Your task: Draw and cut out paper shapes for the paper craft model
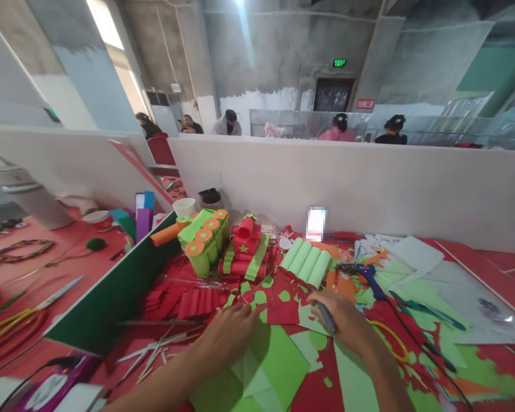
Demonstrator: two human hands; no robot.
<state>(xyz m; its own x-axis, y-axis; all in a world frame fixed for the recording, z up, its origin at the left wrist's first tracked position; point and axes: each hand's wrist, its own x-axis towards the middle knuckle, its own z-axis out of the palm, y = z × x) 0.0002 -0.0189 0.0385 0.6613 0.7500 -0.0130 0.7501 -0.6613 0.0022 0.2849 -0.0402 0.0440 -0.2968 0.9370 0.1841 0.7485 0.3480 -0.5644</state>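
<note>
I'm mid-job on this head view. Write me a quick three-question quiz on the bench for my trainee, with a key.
1. True or false: the right hand is holding the glue gun.
2. Which stands immediately left of the red paper model?
A. the white sheets
B. the green-and-orange paper model
C. the glue gun
3. How many pale-green paper rolls lie side by side?

Key:
1. False; it holds a slim grey tool.
2. B.
3. Four.
</note>
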